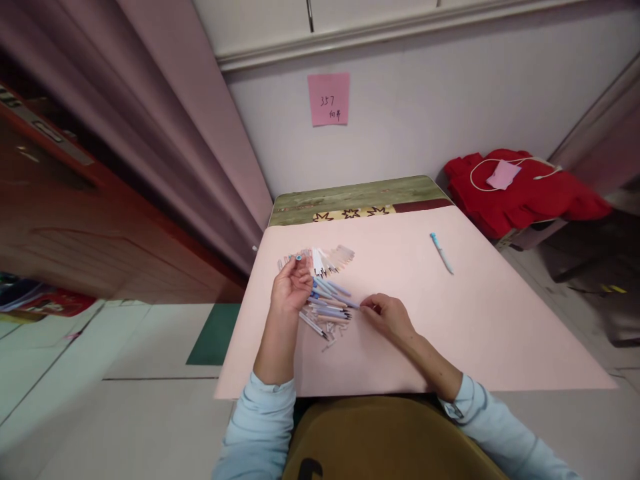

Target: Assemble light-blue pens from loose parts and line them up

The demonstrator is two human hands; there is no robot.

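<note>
My left hand (291, 287) is turned palm up over the left of the table, thumb and fingers pinched on a small blue pen part (299, 257) with a round end. My right hand (393, 317) lies low over the tabletop, its fingertips closed at the end of a pale blue pen barrel (353, 305). Between both hands spreads a pile of pen parts: blue and lilac barrels (330, 311), dark-tipped pieces (336, 319) and small clear bits (334, 331). Behind the left hand, a row of thin clear and white pieces (337, 259) is partly hidden by the fingers.
A blue and white pen (442, 253) lies alone at the right of the pink-covered table (400, 367). Beyond the table's right edge, a red cloth (500, 200) carries a white cable and a pink note. A pink paper (329, 100) is stuck on the wall; a curtain hangs at left.
</note>
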